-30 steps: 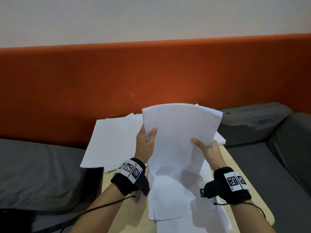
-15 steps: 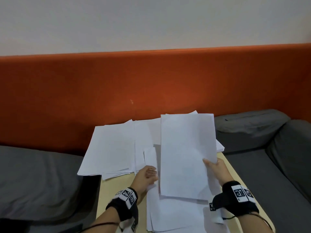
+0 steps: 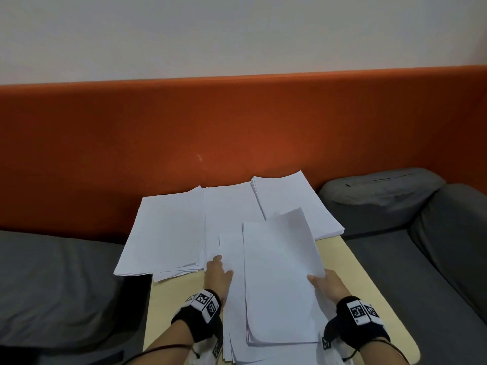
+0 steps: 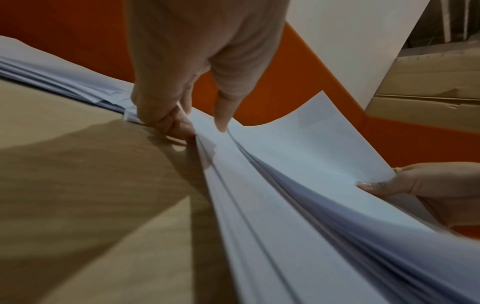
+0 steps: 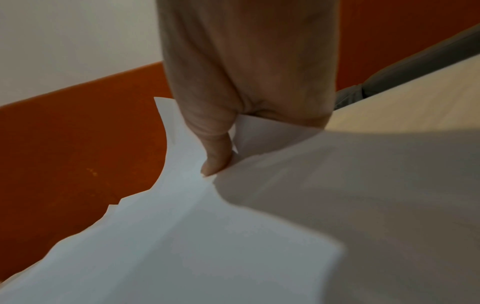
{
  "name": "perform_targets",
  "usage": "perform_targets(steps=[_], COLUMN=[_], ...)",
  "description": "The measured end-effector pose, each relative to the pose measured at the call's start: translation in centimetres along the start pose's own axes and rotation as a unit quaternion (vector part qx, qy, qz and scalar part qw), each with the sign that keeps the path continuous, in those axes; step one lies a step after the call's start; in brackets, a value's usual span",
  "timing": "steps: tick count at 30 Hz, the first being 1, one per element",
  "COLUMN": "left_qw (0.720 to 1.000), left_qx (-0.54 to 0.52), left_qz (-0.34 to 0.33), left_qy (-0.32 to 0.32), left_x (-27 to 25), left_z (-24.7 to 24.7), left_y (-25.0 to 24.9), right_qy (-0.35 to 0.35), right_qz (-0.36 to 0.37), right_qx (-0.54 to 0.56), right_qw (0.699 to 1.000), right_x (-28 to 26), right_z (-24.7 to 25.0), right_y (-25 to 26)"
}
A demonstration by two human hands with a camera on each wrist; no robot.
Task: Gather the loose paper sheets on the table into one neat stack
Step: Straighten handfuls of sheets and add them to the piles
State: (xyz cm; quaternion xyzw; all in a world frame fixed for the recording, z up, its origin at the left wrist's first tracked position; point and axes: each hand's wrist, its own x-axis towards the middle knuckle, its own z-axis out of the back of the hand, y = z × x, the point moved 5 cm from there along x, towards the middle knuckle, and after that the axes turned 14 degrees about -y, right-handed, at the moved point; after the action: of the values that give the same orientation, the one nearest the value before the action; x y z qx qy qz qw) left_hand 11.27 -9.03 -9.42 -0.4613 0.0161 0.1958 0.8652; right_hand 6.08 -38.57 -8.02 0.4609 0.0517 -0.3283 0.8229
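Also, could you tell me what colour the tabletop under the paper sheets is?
Pale yellowish-beige; the tabletop shows best in the head view.

The white paper sheets (image 3: pixel 279 272) are thin, smooth and matt, bending easily where they are lifted. The pale beige table top (image 3: pixel 168 306) looks like smooth laminate or wood with a faint, dull sheen. The orange padded backrest (image 3: pixel 237 127) wears a matt woven cloth with a fine, slightly rough texture. The grey seat cushions (image 3: pixel 395 196) are soft matt fabric. The black wrist bands (image 3: pixel 195 322) look like cloth and carry flat printed black-and-white marker tags (image 3: pixel 204 302).
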Motion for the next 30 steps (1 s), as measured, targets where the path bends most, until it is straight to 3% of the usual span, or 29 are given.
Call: perform_targets(steps=[6,10,13,16,21,23,26,28,30], left_qw=[1.000,0.998,0.988,0.976,0.992,0.990,0.979,0.967,0.965], left_qx=[0.006,-0.064,-0.152,-0.202,-0.111,-0.110,-0.160,-0.205,-0.218], left_qz=[-0.026,-0.016,0.029,0.081,0.050,0.046,0.090,0.115,0.092], left_qy=[0.002,-0.011,-0.020,-0.002,0.038,0.072,0.084,0.103,0.113], left_x=[-0.1,-0.4,-0.4,-0.6,-0.2,-0.3,-0.9,-1.4,-2.1], left_z=[0.5,0.4,0.0,-0.1,0.0,-0.5,-1.2,-2.1,-2.1], left_y=[0.1,-0.4,-0.6,-1.0,-0.6,-0.5,-0.1,0.2,-0.5], right_qy=[0.007,0.013,0.016,0.015,0.016,0.027,0.068,0.084,0.097], right_qz=[0.001,-0.007,-0.007,-0.006,-0.019,-0.028,-0.032,-0.017,0.014], right_qx=[0.005,0.013,0.023,0.034,0.054,0.089,0.127,0.095,0.040], right_qw=[1.000,1.000,1.000,0.999,0.998,0.995,0.989,0.992,0.994], right_x=[0.0,0.5,1.6,1.4,1.0,0.1,-1.3,-1.8,-2.4], right_z=[0.0,-0.2,-0.5,-0.4,-0.2,0.0,0.0,-0.8,-1.9], right_y=[-0.1,-0.6,-1.6,-1.4,-1.2,-0.5,0.2,0.3,0.5])
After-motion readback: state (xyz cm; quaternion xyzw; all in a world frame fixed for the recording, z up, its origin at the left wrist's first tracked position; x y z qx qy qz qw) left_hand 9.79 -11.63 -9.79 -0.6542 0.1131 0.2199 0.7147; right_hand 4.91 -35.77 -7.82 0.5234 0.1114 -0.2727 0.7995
